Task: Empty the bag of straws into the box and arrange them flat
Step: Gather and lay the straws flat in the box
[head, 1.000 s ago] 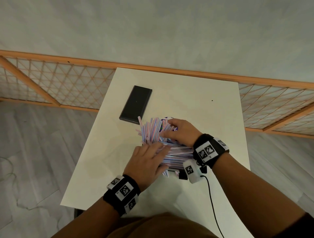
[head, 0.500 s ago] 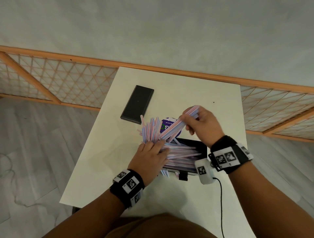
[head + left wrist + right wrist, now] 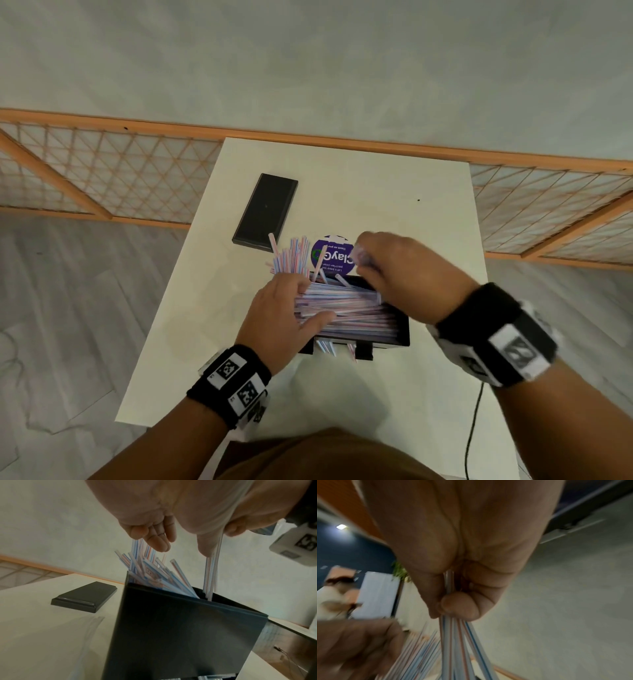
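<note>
1. Since half a second ago my right hand has come down from above the worktop toward the far edge of the box, its small bundle of striped straws no longer raised high.
2. That hand is closed around the few straws, thumb and fingers pinching them.
3. My left hand lies with fingers fairly straight, pressing on the main pile of straws at the box's left end.
4. Most straws lie lengthwise in the black box; one clump sticks up and out beyond its far left corner.
5. A purple round label lies just behind the box.
6. A black lid rests farther back on the left.
</note>
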The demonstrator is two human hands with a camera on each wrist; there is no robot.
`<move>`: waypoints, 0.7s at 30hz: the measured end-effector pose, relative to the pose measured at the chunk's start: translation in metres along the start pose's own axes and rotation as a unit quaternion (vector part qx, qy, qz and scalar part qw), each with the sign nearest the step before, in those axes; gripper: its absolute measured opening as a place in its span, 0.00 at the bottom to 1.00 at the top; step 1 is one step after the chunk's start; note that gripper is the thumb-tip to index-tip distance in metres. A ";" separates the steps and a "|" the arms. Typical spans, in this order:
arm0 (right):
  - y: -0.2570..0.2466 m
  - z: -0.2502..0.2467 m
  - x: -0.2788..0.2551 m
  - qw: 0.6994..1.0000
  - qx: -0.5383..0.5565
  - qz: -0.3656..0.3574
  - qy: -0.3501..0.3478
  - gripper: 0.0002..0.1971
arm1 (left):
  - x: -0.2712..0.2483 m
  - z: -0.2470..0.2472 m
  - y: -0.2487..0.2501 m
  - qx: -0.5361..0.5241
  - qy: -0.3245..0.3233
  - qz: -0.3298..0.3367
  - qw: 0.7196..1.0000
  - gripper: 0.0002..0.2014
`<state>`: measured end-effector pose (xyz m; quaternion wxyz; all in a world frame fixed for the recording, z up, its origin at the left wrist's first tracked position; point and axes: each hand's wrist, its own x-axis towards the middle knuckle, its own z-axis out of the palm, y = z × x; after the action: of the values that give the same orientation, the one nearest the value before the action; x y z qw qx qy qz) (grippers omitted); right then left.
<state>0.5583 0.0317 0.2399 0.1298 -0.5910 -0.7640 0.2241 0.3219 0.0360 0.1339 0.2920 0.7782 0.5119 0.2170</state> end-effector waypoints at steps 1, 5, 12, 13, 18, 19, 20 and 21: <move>-0.002 0.013 0.006 0.999 -0.025 -0.011 -0.023 0.05 | -0.001 -0.001 0.000 -0.012 0.006 -0.008 1.000 0.25; -0.011 0.063 0.026 0.990 -0.102 -0.050 -0.087 0.07 | -0.004 -0.004 -0.007 -0.043 0.020 -0.023 0.999 0.22; -0.014 0.094 0.040 0.991 0.047 -0.031 -0.125 0.18 | -0.016 -0.005 -0.027 -0.053 0.011 -0.050 0.997 0.29; -0.010 0.095 0.037 0.991 0.063 -0.034 -0.111 0.20 | -0.017 -0.005 -0.029 -0.055 0.006 -0.052 0.997 0.29; 0.023 0.086 0.013 0.998 0.029 0.025 -0.052 0.23 | -0.017 -0.005 -0.030 -0.048 -0.002 -0.026 0.999 0.26; 0.031 0.085 0.010 0.997 0.006 0.043 -0.059 0.23 | -0.016 -0.004 -0.029 -0.018 0.001 -0.006 1.000 0.26; 0.039 0.086 0.008 0.996 -0.015 0.053 -0.069 0.23 | -0.015 -0.003 -0.028 0.020 0.002 0.019 1.000 0.26; 0.045 0.087 0.007 0.995 -0.031 0.059 -0.078 0.21 | -0.014 -0.001 -0.027 0.055 0.000 0.045 0.997 0.27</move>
<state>0.5540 0.0310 0.1414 0.0382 -0.6195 -0.7421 0.2529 0.2981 0.0314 0.1158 0.2385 0.8154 0.4874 0.2015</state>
